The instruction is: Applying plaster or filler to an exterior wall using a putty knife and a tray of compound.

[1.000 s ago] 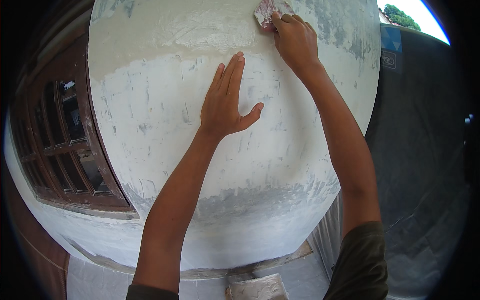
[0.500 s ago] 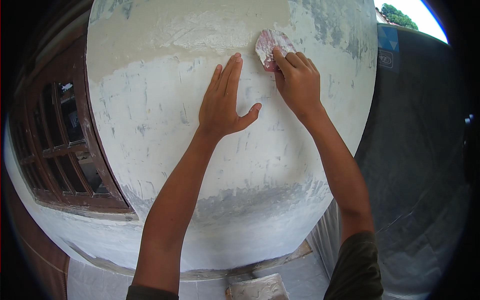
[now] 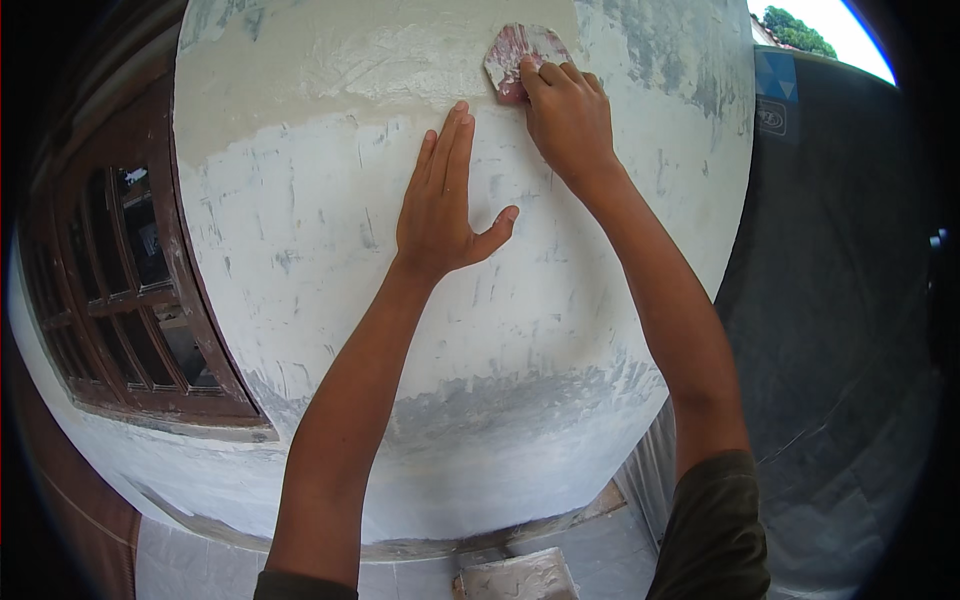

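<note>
A white plastered wall [image 3: 330, 240] fills the middle of the head view, grey and bare near its top and bottom. My left hand [image 3: 445, 200] lies flat on the plaster, fingers together pointing up, thumb out to the right. My right hand [image 3: 565, 110] is higher and to the right, pressing a small reddish pad [image 3: 522, 55], smeared with white, against the wall near the edge of the fresh plaster.
A brown wooden window frame with glass panes [image 3: 130, 300] sits left of the wall. A dark tarp [image 3: 840, 330] hangs on the right. A plaster-covered board [image 3: 515, 578] lies on the tiled floor below.
My right hand slid the pad down the wall to beside my left hand, then back up partway. My left hand stayed flat in place.
</note>
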A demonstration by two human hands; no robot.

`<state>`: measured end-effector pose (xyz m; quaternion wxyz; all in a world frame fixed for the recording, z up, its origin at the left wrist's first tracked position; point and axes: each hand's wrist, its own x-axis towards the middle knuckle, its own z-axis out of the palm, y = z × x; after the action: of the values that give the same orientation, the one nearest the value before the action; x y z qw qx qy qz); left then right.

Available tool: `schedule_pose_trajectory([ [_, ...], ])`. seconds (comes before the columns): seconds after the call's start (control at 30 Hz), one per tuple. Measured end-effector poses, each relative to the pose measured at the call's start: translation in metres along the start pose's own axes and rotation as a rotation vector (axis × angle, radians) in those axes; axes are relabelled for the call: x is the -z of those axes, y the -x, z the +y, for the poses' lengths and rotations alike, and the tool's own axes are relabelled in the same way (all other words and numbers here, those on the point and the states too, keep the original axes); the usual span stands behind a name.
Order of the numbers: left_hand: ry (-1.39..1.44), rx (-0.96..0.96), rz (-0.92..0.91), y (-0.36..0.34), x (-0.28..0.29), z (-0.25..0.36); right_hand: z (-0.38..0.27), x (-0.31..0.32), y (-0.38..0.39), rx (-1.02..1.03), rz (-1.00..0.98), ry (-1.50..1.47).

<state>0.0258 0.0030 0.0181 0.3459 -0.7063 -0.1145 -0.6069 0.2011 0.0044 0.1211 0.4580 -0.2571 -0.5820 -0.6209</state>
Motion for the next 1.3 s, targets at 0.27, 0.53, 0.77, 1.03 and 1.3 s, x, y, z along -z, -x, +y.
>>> schedule_pose_trajectory([
  [0.27,-0.048,-0.007,0.002,0.001,0.001,-0.001,-0.018,0.024,0.031,-0.025,-0.012,-0.059],
  [0.53,-0.056,0.001,0.001,0.000,0.002,0.000,-0.006,0.013,-0.012,-0.044,0.132,-0.067],
  [0.77,0.004,-0.007,0.026,0.001,0.000,-0.001,-0.015,0.006,-0.004,0.015,-0.025,0.016],
  [1.03,-0.032,0.009,0.039,0.002,0.001,-0.004,-0.033,0.037,0.040,0.008,-0.066,-0.080],
  [1.3,-0.052,0.009,0.011,0.000,0.001,-0.001,0.016,0.022,-0.005,-0.059,0.113,-0.077],
])
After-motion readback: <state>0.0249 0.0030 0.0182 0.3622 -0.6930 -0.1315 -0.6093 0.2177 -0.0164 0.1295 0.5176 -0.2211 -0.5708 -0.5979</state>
